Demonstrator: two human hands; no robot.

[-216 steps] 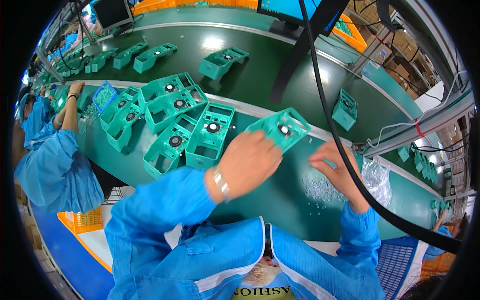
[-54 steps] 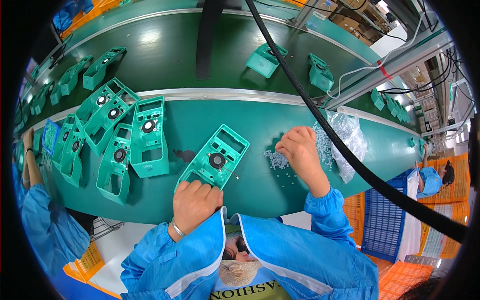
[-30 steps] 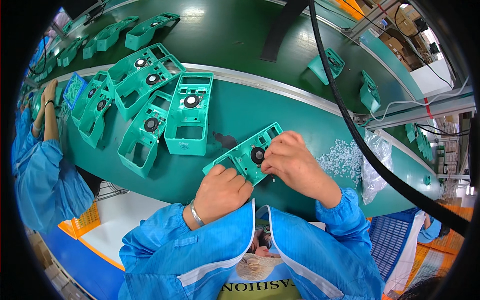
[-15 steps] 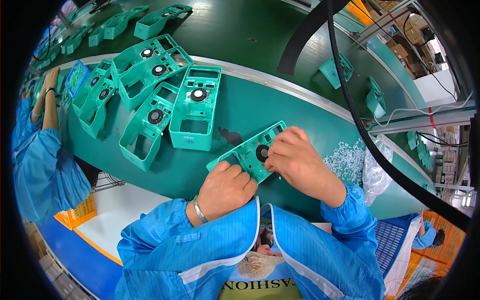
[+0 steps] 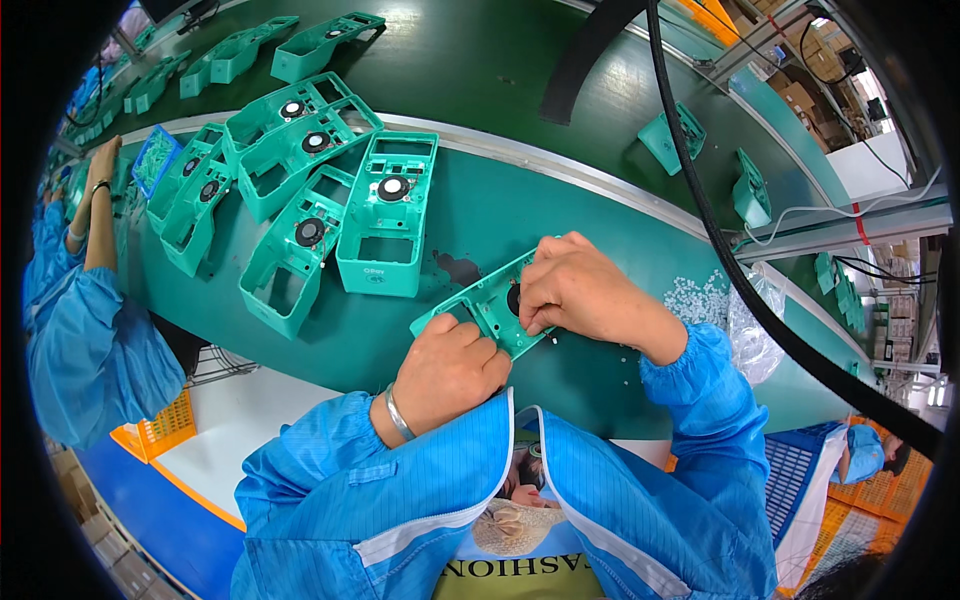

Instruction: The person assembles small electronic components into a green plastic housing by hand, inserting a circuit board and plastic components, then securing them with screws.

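A green plastic housing (image 5: 494, 305) with a round black speaker (image 5: 514, 299) lies tilted on the bench in front of me. Its near left end is gripped by my left hand (image 5: 452, 368), whose fingers curl over the edge. My right hand (image 5: 592, 302) bends over the speaker, covering most of it, with thumb and fingertips pinched together at its near side. Whatever is between those fingertips is too small or hidden to make out. Beyond the left hand stands another green housing (image 5: 379, 277) with a fitted speaker (image 5: 393, 188).
Several more green housings (image 5: 290, 290) crowd the bench at left, near a blue basket (image 5: 155, 160). Small white pieces (image 5: 697, 298) lie scattered at right beside a clear plastic bag (image 5: 757, 330). A black cable (image 5: 690, 170) hangs across the right side. A co-worker's arm (image 5: 100, 220) is at far left.
My right hand has shifted slightly up and left, hiding more of the speaker, with its fingers pinching at the near side. The left hand keeps its grip on the housing.
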